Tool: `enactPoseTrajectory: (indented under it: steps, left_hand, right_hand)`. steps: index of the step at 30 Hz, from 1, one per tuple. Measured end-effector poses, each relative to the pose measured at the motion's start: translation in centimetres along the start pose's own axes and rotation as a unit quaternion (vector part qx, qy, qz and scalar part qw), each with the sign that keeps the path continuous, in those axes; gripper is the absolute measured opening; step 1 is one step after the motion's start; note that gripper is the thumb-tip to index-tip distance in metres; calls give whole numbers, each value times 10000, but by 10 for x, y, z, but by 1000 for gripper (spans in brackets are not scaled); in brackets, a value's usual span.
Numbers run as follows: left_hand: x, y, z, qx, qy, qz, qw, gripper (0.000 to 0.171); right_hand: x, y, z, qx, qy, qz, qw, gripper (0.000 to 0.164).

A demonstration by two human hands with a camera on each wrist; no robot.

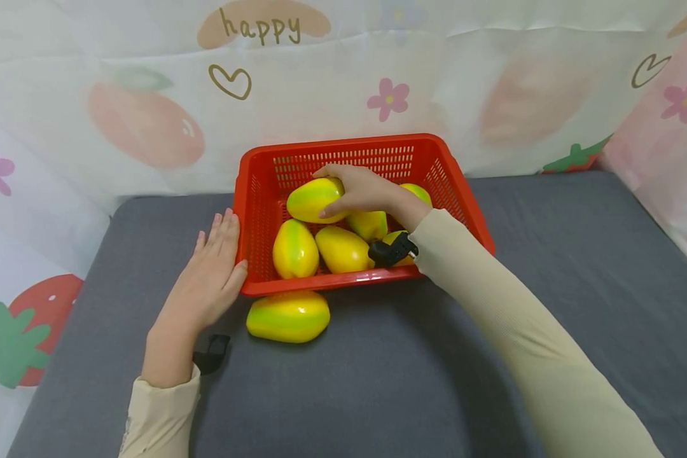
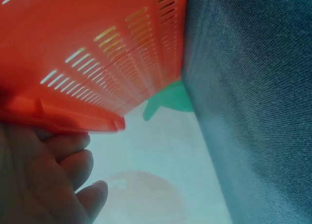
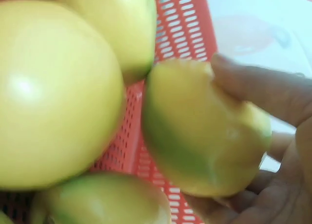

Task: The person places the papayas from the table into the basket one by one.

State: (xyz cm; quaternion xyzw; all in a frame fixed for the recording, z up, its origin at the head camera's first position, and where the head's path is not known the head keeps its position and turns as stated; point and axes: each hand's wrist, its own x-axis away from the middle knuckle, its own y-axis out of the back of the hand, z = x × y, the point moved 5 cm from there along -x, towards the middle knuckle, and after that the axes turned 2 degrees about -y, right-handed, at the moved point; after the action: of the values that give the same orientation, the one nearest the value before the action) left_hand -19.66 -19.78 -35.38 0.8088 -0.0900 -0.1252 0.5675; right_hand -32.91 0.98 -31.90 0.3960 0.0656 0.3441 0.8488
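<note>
My right hand [image 1: 362,189] reaches into a red plastic basket [image 1: 332,287] and grips a yellow-green papaya [image 1: 309,198] at its right end. The right wrist view shows the thumb on one side of this papaya [image 3: 195,131] and curled fingers on the other. Several more papayas lie in the basket, among them one papaya [image 1: 296,249] standing lengthwise at the front left and another papaya [image 1: 343,249] beside it. Outside, my left hand [image 1: 208,270] rests against the basket's left side with its fingers straight. In the left wrist view its fingers are at the basket's rim [image 2: 63,124].
One papaya [image 1: 289,317] lies on the grey cloth-covered table [image 1: 349,394], right at the basket's front edge. Behind the basket hangs a white curtain [image 1: 332,83] printed with fruit and flowers. A black wrist camera [image 1: 392,250] overlaps the basket's front rim.
</note>
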Motion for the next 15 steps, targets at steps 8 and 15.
enactPoseTrajectory:
  steps: [8,15]
  left_hand:
    - [-1,0,0,-10,31,14,10000,70]
    - [-1,0,1,-24,56,12,10000,69]
  right_hand:
    - [-4,-4,-6,0,-140,129,9998,70]
    - [-9,-12,-7,151,-112,173,9997,71]
